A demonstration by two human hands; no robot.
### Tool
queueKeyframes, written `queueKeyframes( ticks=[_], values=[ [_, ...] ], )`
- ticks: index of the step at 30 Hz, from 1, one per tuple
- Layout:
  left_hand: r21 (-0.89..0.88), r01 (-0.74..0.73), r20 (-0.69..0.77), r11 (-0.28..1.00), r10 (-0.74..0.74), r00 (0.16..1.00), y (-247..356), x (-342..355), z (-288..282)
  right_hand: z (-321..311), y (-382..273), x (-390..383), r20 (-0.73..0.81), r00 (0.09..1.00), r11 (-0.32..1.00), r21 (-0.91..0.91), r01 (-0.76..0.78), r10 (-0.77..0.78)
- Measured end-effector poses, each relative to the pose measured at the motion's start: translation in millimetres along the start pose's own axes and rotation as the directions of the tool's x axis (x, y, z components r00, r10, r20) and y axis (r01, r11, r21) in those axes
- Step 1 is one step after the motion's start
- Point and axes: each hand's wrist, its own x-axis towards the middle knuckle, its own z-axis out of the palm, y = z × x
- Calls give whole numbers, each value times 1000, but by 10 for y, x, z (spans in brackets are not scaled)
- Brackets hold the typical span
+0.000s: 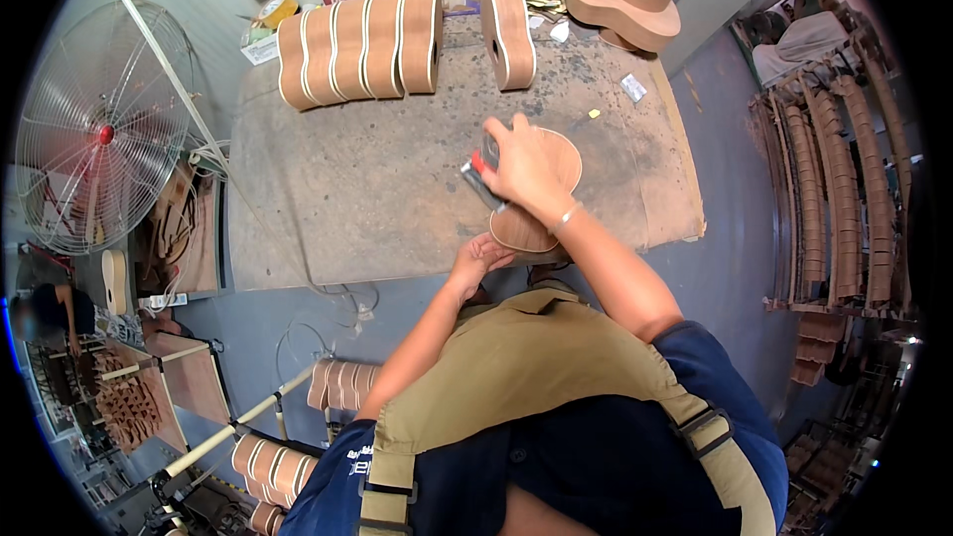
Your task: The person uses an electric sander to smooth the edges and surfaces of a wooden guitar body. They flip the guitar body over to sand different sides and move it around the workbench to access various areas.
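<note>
The body lies by the near edge of the table, wide room to its left. The right hand grips a tool at its side; the left hand meets its lower rim, whether pinching I cannot tell.

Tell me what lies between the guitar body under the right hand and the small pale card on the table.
In the head view, a small yellow thing lies on the table between the guitar body and card.
</note>
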Motion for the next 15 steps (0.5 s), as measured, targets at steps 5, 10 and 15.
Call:
queueKeyframes(
  ticks=[5, 10, 15],
  values=[
    [99, 37, -154, 994, -21, 988, 49, -13, 52, -265, -422, -724, 198, 979, 998, -15, 53, -49],
    [31, 5, -19, 1000, -5, 1000, 56, -36, 2, 30, -27, 34, 145, 984, 994, -46, -99, 105],
    [24, 6, 4, 1000, -6, 1000, 44, -31, -36, -155, 96, 209, 19, 995, 988, -117, -99, 102]
  ],
)
